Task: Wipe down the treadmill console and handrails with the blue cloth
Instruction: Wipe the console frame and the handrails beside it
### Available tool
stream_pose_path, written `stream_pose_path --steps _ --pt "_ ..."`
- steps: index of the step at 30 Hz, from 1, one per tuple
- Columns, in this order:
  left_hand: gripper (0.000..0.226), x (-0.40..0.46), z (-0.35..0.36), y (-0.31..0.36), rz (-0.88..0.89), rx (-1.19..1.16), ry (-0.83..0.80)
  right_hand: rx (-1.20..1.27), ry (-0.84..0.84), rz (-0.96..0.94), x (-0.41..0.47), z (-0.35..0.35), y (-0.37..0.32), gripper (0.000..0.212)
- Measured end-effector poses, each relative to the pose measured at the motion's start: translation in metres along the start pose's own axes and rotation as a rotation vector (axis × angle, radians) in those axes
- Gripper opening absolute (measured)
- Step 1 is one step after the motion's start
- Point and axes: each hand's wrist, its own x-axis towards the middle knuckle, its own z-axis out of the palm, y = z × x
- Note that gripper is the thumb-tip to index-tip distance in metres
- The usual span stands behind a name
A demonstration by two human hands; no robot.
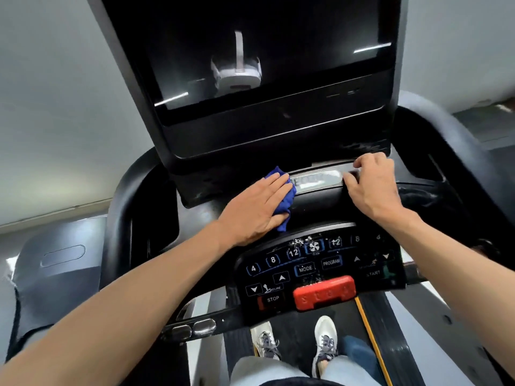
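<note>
Cloth [285, 200] lies pressed beneath flat left hand [255, 208] on console [320, 196].

Screen [267, 51] up top at back, console shelf [315, 196] right below it. Left hand [250, 210] flat on cloth [287, 201], left part of shelf. Right hand [370, 185] on right part of shelf, fingers curled at strip [315, 178] between both hands. Button panel [306, 263] nearer me, stop bar [324, 292] at its front edge. Shoes [295, 344] on belt [295, 319] under panel.
</note>
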Motion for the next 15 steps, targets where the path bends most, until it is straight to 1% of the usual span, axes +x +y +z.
stream_pose_path --steps 3,5,7,9,10,13,15 --pt "0.077 0.022 -0.005 0.011 0.063 0.062 -0.012 -0.110 0.026 0.095 -0.001 -0.013 0.024 0.038" --pt "0.077 0.038 -0.007 0.020 0.105 0.114 -0.009 -0.128 -0.039 0.141 0.000 -0.017 0.041 0.039" --pt "0.078 0.053 -0.009 0.028 0.136 0.142 -0.013 -0.075 -0.122 0.154 0.003 -0.019 0.055 0.031" --pt "0.079 0.071 -0.007 0.039 0.149 0.139 -0.028 -0.018 -0.145 0.117 0.006 -0.023 0.068 0.020" --pt "0.079 0.082 -0.006 0.046 0.153 0.135 -0.034 0.004 -0.150 0.094 0.007 -0.026 0.073 0.022" --pt "0.077 0.120 -0.003 0.074 0.171 0.125 -0.036 0.045 -0.162 0.057 0.008 -0.037 0.081 0.044" --pt "0.074 0.143 -0.002 0.090 0.194 0.124 -0.049 0.065 -0.169 0.046 0.007 -0.042 0.084 0.049"
